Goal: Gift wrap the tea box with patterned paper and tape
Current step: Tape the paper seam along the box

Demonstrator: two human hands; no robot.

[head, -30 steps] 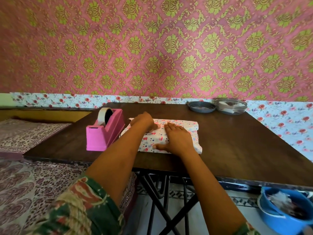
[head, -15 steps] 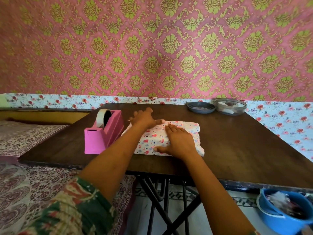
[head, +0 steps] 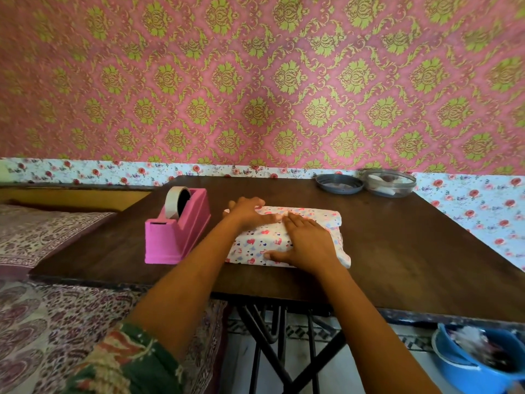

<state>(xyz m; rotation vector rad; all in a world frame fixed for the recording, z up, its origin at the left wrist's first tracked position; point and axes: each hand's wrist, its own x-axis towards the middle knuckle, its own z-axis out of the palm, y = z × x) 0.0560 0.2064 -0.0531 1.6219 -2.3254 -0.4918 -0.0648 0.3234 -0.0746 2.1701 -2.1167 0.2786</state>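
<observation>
Leftmost, a paisley bed cover (head: 42, 237) fills the lower left of the frame, and your green printed sleeve (head: 122, 362) enters at the bottom. Right of that, on the dark wooden table (head: 412, 251), stands a pink plastic tape dispenser (head: 176, 237), wedge-shaped, with a pale tape roll (head: 173, 201) upright in it. Your left hand (head: 247, 210) lies flat, fingers straight and spread, on the far left corner of the wrapped tea box (head: 261, 243). The box sits at the frame's centre, just beside the dispenser and under both your hands. It is a flat rectangular block in white patterned paper (head: 338, 240) dotted with small red, pink and blue hearts, smooth across the top. Its long axis runs across the frame, left to right, roughly parallel to the table's near edge. Your right hand (head: 306, 245) presses palm-down on the box's right half, fingers straight and together, thumb stretched left along the near edge; neither hand grips anything. At the right end the paper juts past the box in a loose, creased flap. In the upper right a round grey lid (head: 339, 184) lies beside a clear round container (head: 390, 183) at the table's far edge, and a blue plastic tub (head: 468, 376) sits in the lower right corner.
</observation>
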